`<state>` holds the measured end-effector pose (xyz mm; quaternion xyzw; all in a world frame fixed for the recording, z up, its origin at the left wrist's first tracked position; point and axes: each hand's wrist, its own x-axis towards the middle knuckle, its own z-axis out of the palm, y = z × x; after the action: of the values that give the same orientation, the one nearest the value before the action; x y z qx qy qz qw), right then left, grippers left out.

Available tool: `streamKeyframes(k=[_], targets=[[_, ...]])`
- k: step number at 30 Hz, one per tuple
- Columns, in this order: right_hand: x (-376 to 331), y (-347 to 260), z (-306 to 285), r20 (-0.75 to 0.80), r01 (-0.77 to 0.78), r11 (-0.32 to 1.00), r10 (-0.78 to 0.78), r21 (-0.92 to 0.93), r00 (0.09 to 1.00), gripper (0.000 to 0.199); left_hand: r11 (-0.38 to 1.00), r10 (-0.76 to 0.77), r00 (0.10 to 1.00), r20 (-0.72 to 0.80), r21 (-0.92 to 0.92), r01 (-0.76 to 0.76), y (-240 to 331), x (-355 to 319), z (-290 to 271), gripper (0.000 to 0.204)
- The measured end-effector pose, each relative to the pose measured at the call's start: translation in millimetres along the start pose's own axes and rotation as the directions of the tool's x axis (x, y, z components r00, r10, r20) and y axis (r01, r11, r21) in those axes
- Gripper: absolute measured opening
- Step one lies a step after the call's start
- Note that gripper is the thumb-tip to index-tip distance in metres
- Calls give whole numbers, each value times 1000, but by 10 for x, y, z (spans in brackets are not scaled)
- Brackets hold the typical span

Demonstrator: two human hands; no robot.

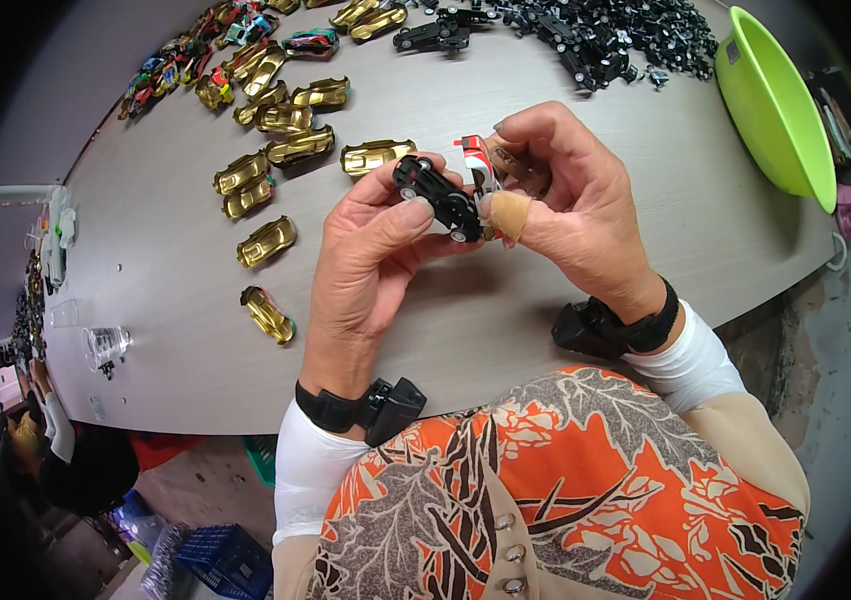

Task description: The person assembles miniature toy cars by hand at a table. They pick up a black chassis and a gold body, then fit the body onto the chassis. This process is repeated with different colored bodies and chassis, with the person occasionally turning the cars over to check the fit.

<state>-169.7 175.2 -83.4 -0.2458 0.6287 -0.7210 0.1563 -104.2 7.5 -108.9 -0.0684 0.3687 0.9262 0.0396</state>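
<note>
My left hand [376, 230] is closed on a black toy car chassis [438, 196] with small pale wheels, thumb on top and fingers beneath. Opposite it, my right hand [576, 190] grips a red and white toy car body [478, 165], much of it covered by the fingers. A tan bandage wraps the right thumb. The two parts are close together at the fingertips; whether they touch I cannot tell. Just behind my left fingers lies a gold car body [376, 156]. More gold car bodies [266, 241] are spread to the left.
A heap of black chassis [586, 40] covers the far side. Colourful car bodies [171, 70] are piled at the far left. A green basin [776, 110] stands on its side at the right. Clear plastic cups [106, 346] sit near the left edge, beyond which another person [91, 465] is seen.
</note>
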Motion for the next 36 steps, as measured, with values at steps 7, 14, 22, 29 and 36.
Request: streamKeyframes(k=[7,14,22,29,36], targets=[[-23,25,42,18,34,998,-33,-57,999,26,1000,-4,1000,15,19,3,-7,1,11,34],[-17,22,79,89,7,995,2,-97,996,20,990,55,998,-11,132,-53,-11,-46,39,40],[-16,21,61,148,100,980,-75,-171,986,25,980,104,995,-1,171,-102,-19,-58,54,36],[-27,-14,47,145,101,952,-61,-289,988,22,961,139,990,30,238,-142,-43,-36,50,32],[-6,-30,10,132,-223,965,205,138,970,24,995,-21,998,59,96,15,15,-59,23,33]])
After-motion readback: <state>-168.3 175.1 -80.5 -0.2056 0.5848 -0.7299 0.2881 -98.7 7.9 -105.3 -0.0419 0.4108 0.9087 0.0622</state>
